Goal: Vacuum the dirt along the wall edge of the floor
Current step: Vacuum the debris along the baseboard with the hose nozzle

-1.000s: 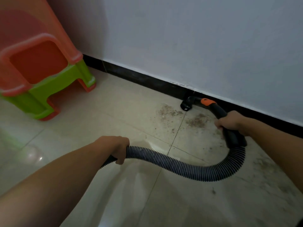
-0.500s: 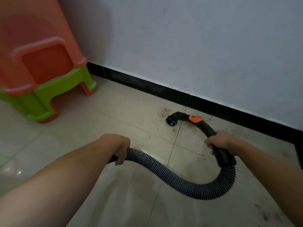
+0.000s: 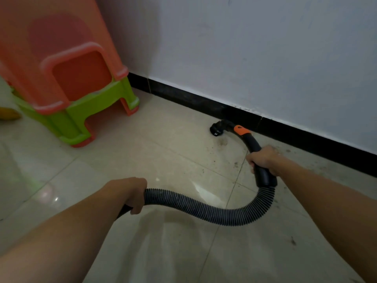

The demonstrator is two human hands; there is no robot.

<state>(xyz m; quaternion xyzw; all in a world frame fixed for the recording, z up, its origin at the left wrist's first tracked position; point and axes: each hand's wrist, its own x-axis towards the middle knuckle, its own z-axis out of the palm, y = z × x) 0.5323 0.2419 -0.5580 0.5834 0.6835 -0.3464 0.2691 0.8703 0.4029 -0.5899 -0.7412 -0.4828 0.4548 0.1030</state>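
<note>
My right hand (image 3: 264, 159) grips the black curved vacuum handle (image 3: 253, 146), which carries an orange band (image 3: 240, 130). Its black nozzle (image 3: 217, 128) points down at the floor right beside the black skirting board (image 3: 295, 131). My left hand (image 3: 132, 194) grips the ribbed grey hose (image 3: 204, 209), which sags in a loop between both hands. Faint dirt specks (image 3: 236, 164) lie on the beige tiles between nozzle and right hand. More dirt (image 3: 289, 152) runs along the skirting to the right.
Stacked plastic stools, orange over green (image 3: 67, 84), stand at the left close to the wall corner. A white wall (image 3: 265, 58) rises behind the skirting. A yellow object (image 3: 8, 114) shows at the far left edge. Glossy tile floor (image 3: 102, 170) spreads in front.
The nozzle swept from the wall out onto the tiles and now sits back at the skirting, further left. The large dirt patches seen a second ago have mostly gone.
</note>
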